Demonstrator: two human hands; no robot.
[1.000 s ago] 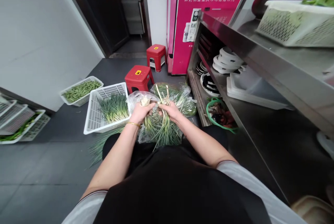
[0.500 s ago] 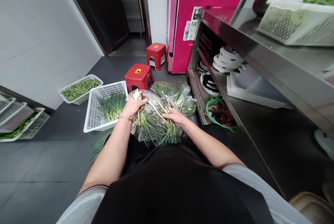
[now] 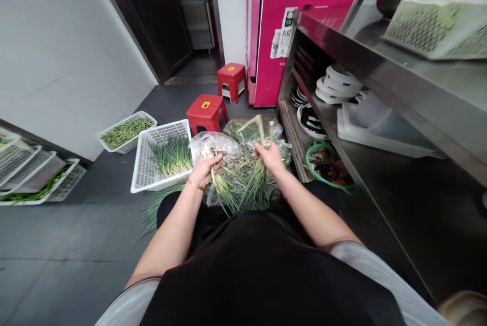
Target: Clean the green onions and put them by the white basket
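Note:
My left hand (image 3: 205, 169) is closed round a small bunch of scallions (image 3: 223, 187), white root ends up and green leaves hanging down. My right hand (image 3: 271, 157) grips another bunch of scallions (image 3: 257, 190), its pale stalks sticking up above the fingers, one of them bent over. Between and below both hands lies a tangle of loose scallions and dry stalks (image 3: 241, 171) on clear plastic. To the left, a white basket (image 3: 142, 164) holds more scallions (image 3: 173, 156) laid in a row. Green leaves (image 3: 158, 209) spread on the floor beside my left knee.
Two red stools (image 3: 207, 113) stand ahead. A basket of green beans (image 3: 128, 132) is near the wall, stacked white baskets (image 3: 63, 194) at far left. On the right are a steel shelf (image 3: 342, 47) with dishes (image 3: 338, 82) and a green-rimmed basket (image 3: 310, 164) of scraps.
My right hand has risen and moved right, away from the left, with pale stalks now sticking up from it. The left hand is slightly lower in view. The camera view has shifted a little.

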